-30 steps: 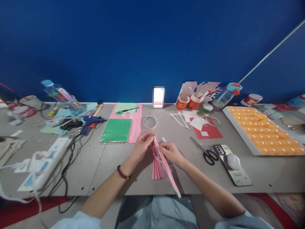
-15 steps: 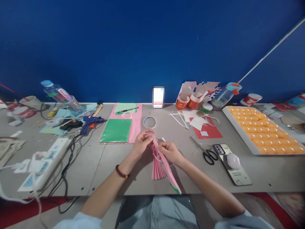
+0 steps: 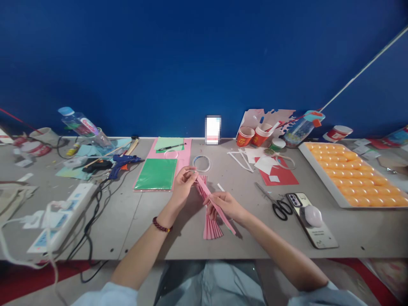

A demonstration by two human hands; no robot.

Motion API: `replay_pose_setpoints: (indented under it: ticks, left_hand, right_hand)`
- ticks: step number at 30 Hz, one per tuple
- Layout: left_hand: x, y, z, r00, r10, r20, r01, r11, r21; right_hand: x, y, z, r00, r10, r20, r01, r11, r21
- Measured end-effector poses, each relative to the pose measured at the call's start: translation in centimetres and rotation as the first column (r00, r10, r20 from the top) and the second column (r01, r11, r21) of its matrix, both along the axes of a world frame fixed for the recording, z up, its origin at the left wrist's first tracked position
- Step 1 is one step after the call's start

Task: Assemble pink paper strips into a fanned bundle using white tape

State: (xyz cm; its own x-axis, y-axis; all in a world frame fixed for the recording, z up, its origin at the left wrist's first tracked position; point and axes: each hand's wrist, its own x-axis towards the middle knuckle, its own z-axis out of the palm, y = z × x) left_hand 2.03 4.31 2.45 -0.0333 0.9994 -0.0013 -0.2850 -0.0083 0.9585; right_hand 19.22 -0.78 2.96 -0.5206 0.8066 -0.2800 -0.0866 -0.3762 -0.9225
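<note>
A narrow folded pink paper strip (image 3: 204, 185) runs slantwise between my hands. My left hand (image 3: 185, 180) pinches its upper end between thumb and fingers. Further down, my right hand (image 3: 221, 204) is closed round the strip, whose lower end sticks out toward the table's front edge. Under it lies a pleated pink paper fan (image 3: 212, 229), narrow in the middle and spread at its near end; the strip and my right hand hide part of it. A tape roll (image 3: 202, 163) lies just beyond my hands, and a small white strip (image 3: 220, 187) sits right of the fan.
On the left are a green paper pack (image 3: 156, 174), a blue glue gun (image 3: 119, 165) and a power strip (image 3: 63, 216) with cables. Scissors (image 3: 276, 205), a phone (image 3: 312, 223), paper cups (image 3: 245, 137) and a tray of orange balls (image 3: 353, 174) stand to the right.
My left hand has moved up and left with the strip's end. My right hand has shifted slightly lower along the strip, whose lower end now lies higher. The pleated fan stays in place.
</note>
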Motion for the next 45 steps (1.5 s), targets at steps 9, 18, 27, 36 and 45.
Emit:
replay_pose_setpoints:
  ticks: [9,18,27,36,45]
  left_hand:
    - [-0.7,0.6,0.0,0.997,0.029,0.065,-0.03,1.0,0.003]
    - [0.1,0.3,-0.2,0.979,-0.071,0.189,0.077,0.997,-0.027]
    - [0.9,-0.9,0.4,0.939,-0.345,0.005,0.345,0.937,-0.057]
    - [0.6,-0.7,0.7,0.98,-0.197,-0.042,0.192,0.977,-0.091]
    - [0.5,-0.6,0.7,0.986,-0.15,-0.07,0.142,0.985,-0.1]
  right_hand:
    - [-0.2,0.1,-0.6,1.0,-0.01,-0.017,0.009,1.0,-0.025]
    - [-0.3,0.2,-1.2,0.994,-0.107,0.035,0.107,0.994,0.004]
    - [-0.1,0.3,-0.6,0.983,-0.174,0.065,0.167,0.982,0.09]
    - [0.1,0.3,-0.7,0.991,-0.133,0.033,0.127,0.984,0.127]
    - [0.4,0.3,-0.7,0.974,-0.162,0.156,0.127,0.969,0.212]
